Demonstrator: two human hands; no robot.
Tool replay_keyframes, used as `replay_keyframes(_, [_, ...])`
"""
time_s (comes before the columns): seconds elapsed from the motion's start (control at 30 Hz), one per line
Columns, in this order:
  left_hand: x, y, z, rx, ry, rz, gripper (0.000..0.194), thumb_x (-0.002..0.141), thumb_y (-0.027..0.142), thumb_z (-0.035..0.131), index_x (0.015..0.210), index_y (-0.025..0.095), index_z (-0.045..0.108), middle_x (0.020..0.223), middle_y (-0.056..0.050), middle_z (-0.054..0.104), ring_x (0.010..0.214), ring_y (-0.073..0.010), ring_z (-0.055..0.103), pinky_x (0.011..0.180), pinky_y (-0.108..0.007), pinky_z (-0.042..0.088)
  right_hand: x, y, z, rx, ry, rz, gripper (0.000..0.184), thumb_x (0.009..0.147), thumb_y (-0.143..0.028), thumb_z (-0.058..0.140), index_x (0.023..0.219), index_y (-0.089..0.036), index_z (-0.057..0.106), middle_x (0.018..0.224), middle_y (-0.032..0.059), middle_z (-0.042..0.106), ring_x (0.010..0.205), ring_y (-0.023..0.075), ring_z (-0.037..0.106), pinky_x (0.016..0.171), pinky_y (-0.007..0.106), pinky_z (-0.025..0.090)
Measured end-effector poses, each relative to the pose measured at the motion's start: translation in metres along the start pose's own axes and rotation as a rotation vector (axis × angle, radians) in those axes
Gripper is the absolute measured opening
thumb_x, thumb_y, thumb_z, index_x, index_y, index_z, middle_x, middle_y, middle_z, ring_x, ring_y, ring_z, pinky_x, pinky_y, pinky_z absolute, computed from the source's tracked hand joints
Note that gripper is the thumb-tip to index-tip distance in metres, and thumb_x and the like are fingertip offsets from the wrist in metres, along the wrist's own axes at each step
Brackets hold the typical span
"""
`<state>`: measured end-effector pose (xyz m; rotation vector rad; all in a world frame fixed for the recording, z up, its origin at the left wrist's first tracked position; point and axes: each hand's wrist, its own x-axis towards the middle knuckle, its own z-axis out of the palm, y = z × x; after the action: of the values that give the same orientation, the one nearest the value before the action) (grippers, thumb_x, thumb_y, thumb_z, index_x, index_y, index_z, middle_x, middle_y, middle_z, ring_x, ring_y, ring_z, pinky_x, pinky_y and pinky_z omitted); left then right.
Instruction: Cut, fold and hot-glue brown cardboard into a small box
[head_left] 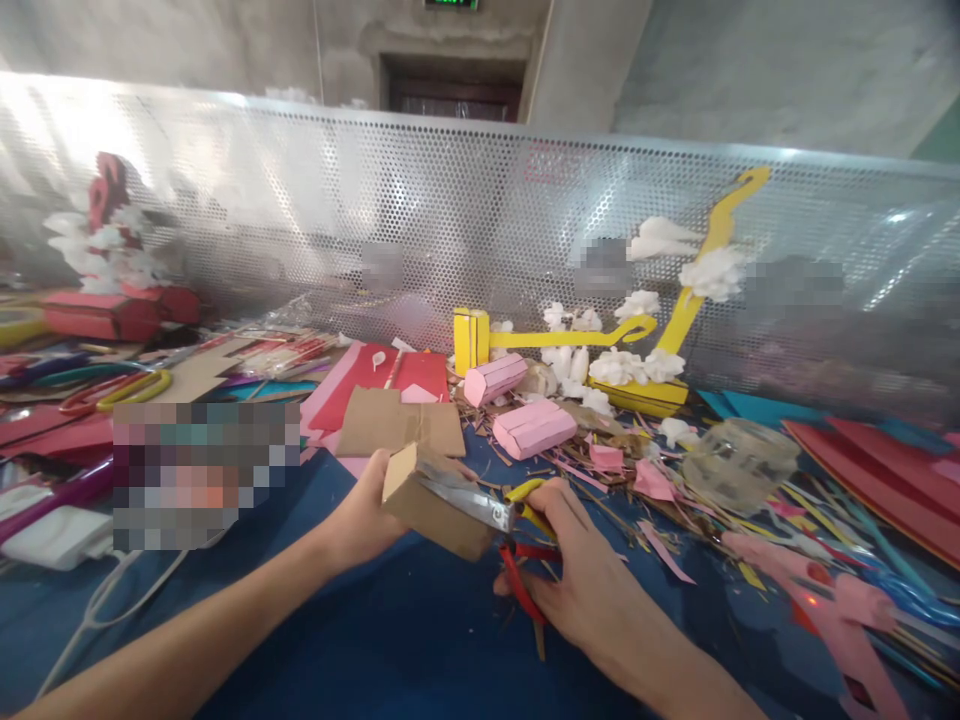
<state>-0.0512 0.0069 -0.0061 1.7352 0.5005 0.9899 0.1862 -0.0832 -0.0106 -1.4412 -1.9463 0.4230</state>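
Observation:
My left hand (369, 520) grips a small brown cardboard box (442, 512) by its left end, raised over the blue tabletop. In my right hand (577, 560) are scissors (517, 510) with one yellow and one red handle, the handles spread apart. The scissors' metal blades lie along the upper edge of the box and point left. Whether a blade is inside the box, I cannot tell. A thin brown strip (540, 640) hangs below the red handle. Behind the box lies a flat piece of brown cardboard (375, 425).
Pink paper blocks (534, 428), yellow paper shapes with white flowers (637, 398) and scattered scraps lie beyond my hands. A pink glue gun (832, 610) and a clear container (742, 460) are on the right. A white cable (105, 600) runs at left; a perforated metal screen (465, 210) stands behind.

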Motion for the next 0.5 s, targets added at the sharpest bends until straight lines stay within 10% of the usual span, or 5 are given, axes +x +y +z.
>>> replay_keyframes(0.5, [0.003,0.004,0.003,-0.015,-0.055,0.002,0.027,0.077,0.022,0.083,0.102,0.013,0.081,0.110,-0.014,0.082,0.102,-0.0296,0.077,0.093,-0.038,0.060,0.000,0.006,-0.004,-0.016,-0.017,-0.141,0.026,0.095,-0.014,0.060,0.119,-0.024,0.061,0.119,0.0070,0.064,0.117,0.0238,0.061,0.102,0.038,0.053])
